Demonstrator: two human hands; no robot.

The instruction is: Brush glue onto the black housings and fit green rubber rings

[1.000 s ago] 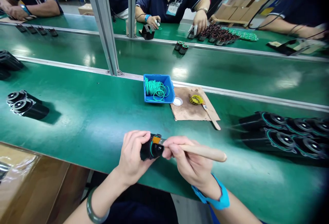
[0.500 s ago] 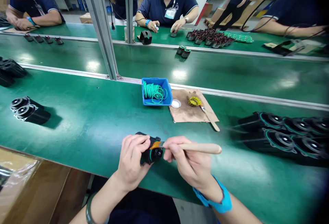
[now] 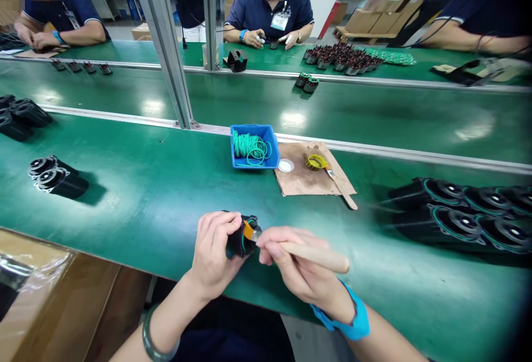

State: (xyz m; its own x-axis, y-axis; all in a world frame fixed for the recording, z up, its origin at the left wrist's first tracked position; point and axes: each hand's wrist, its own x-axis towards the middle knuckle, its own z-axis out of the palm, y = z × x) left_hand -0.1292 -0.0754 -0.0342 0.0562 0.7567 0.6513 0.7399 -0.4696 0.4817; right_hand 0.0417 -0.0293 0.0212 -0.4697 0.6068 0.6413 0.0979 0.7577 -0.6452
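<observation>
A black cylindrical housing [image 3: 240, 243] with a green ring round its end lies near the table's front edge. My left hand [image 3: 216, 245] is wrapped round its left side, fingers over the top. My right hand [image 3: 297, 262] grips a wooden-handled brush [image 3: 318, 255], whose orange bristles touch the housing's ringed end. Behind my hands, a blue bin [image 3: 255, 163] holds green rings [image 3: 251, 147]. Beside it, a cardboard sheet [image 3: 299, 184] carries a white round lid [image 3: 285, 166], a yellow round container [image 3: 316, 162] and a second brush [image 3: 343, 189].
Black housings with green rings [image 3: 461, 223] stand in rows at the right. Two more [image 3: 60, 179] are at the left, others [image 3: 22, 115] behind them. A metal post [image 3: 164, 46] rises behind the near table [image 3: 137, 184]. A masked person [image 3: 270, 13] works across the line.
The brush has turned, its handle end now lower and its bristles higher on the housing's end. My right hand has shifted slightly left. The whole view has shifted a little.
</observation>
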